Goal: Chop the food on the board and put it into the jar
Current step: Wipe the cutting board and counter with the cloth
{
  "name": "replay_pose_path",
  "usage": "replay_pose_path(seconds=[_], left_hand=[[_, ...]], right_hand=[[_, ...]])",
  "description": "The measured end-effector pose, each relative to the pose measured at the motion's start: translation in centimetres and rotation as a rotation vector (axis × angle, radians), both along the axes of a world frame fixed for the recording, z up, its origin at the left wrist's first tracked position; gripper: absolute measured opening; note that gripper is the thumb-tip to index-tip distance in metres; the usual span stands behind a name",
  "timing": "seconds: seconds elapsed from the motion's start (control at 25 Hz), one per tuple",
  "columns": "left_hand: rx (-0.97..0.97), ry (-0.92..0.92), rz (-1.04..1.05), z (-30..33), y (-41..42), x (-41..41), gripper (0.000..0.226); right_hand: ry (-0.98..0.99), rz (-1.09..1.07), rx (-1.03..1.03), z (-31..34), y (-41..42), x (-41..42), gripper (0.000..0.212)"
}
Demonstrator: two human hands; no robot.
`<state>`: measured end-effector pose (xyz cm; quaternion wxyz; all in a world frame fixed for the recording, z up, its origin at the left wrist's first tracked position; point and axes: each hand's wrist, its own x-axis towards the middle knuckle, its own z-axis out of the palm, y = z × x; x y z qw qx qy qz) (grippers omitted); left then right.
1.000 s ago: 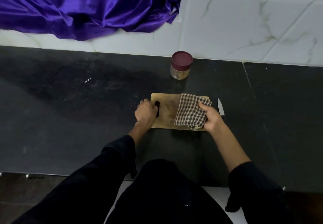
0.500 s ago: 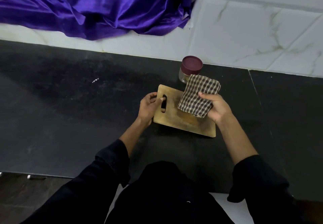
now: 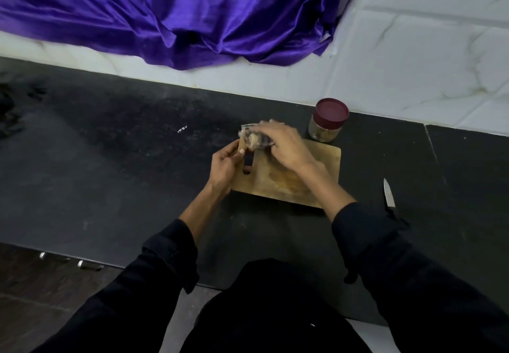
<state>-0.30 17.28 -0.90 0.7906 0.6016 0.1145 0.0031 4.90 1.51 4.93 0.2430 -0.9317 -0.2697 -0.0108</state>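
Black sleeves reach over the dark, matte tabletop (image 3: pixel 110 176). The left hand (image 3: pixel 224 165) pinches the slotted handle end of the flat wooden board (image 3: pixel 311 170), thumb on top. The right hand (image 3: pixel 286 146) lies across the board's far left corner, fingers curled over a blurred, crumpled cloth (image 3: pixel 254 139). A pointed steel knife (image 3: pixel 389 192) lies right. Just beyond stands the glass jar (image 3: pixel 327 124), its round maroon lid on. Glossy purple fabric (image 3: pixel 179 13) drapes over white marbled tiles.
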Motion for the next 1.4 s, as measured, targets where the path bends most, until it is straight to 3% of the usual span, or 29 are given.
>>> replay_pose_path(seconds=[0.24,0.36,0.48,0.64,0.76,0.92,1.12,1.28,1.4], left_hand=[[-0.03,0.083,0.233,-0.1,3.8,0.1,0.031],[-0.027,0.074,0.276,0.1,5.3,0.2,0.031],[-0.019,0.056,0.276,0.5,5.9,0.3,0.03],[-0.04,0.032,0.277,1.4,5.4,0.3,0.025],[-0.063,0.019,0.317,1.6,5.4,0.5,0.026],[-0.008,0.025,0.344,1.0,5.8,0.6,0.026],[-0.006,0.008,0.304,1.2,5.3,0.4,0.027],[-0.045,-0.011,0.286,1.3,4.5,0.8,0.027],[-0.081,0.003,0.324,1.1,4.3,1.1,0.027]], right_hand=[[0.031,0.316,-0.221,-3.9,-4.2,-5.4,0.05],[0.079,0.211,-0.101,-1.6,-6.2,-4.9,0.058],[-0.072,-0.005,0.118,1.3,-5.6,-1.8,0.072],[-0.108,-0.308,-0.073,2.1,-2.8,2.0,0.064],[-0.056,-0.209,-0.193,0.2,-0.6,-0.3,0.059],[0.17,0.031,-0.134,-0.4,-0.6,-4.9,0.054],[-0.109,-0.225,-0.049,4.2,-3.9,1.1,0.051],[0.039,-0.412,-0.109,2.4,-4.5,3.0,0.053],[0.175,-0.298,-0.072,-0.7,-2.0,-1.3,0.045]])
